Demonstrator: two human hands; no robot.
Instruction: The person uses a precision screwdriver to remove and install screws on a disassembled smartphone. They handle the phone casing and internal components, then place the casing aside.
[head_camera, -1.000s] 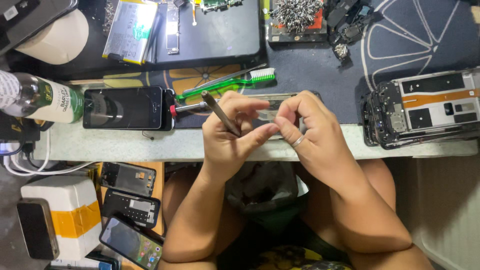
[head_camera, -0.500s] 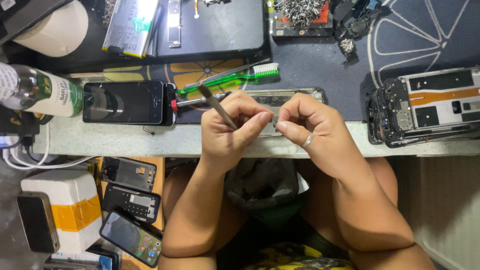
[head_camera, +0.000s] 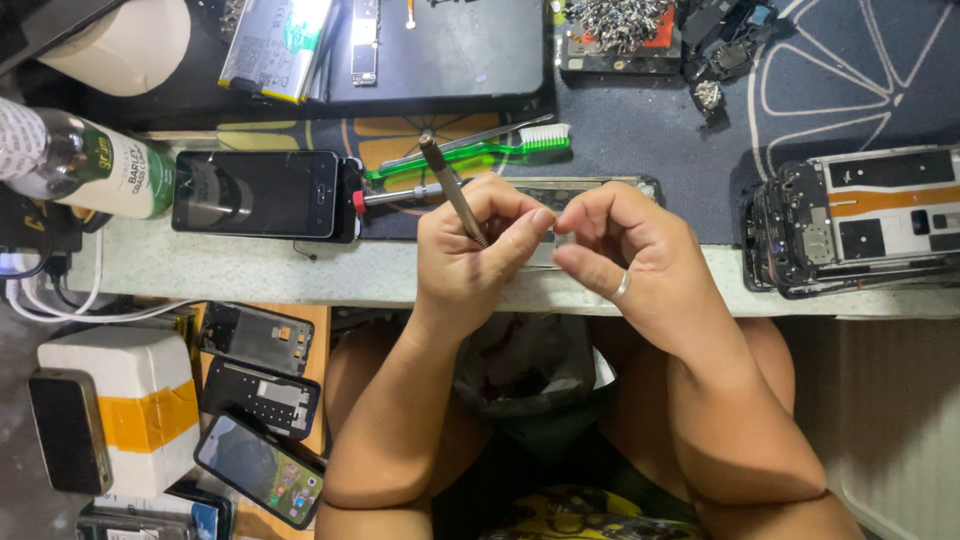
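Note:
My left hand (head_camera: 470, 255) grips a slim metal tool (head_camera: 448, 182) that points up and to the left above the fingers. My right hand (head_camera: 625, 255), a ring on one finger, has its fingertips pinched close to the left thumb over a flat metal phone part (head_camera: 580, 192) lying at the bench's front edge. Whether the right fingers hold a small piece is hidden. Both hands cover most of the part.
A black phone (head_camera: 255, 193) lies left of the hands, beside a screwdriver (head_camera: 395, 196) and a green toothbrush (head_camera: 470, 148). A green-labelled bottle (head_camera: 85, 165) sits far left. An opened phone (head_camera: 860, 220) is at right. Several phones (head_camera: 262, 420) lie below the bench.
The two hands have stayed together over the part; the tool's tip has tilted a little more upright. The view has shifted slightly downward.

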